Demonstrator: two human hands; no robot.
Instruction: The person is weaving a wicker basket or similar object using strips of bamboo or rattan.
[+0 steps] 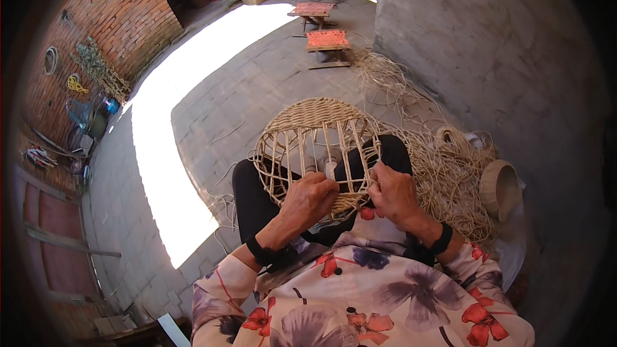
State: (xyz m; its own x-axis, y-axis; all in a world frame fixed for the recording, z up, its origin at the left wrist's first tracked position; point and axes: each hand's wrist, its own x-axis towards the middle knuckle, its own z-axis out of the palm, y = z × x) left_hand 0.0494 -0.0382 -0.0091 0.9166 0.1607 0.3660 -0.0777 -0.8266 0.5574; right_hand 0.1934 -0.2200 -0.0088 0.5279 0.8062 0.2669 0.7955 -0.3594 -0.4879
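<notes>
On my lap rests a round, half-woven straw-coloured cord basket, its kind not fully certain. Tight weaving fills its far part, a smaller woven band lies at the near edge, and bare parallel cords span the gap between. My left hand is closed, knuckles up, over the near woven band, its fingertips hidden beneath. At the right near rim my right hand is closed in a pinch on the cord there. Both wrists wear black bands.
Loose cord lies heaped on the floor to my right, beside a round woven basket. Two low stools with red woven tops stand ahead. A grey wall rises at right, a brick wall at left.
</notes>
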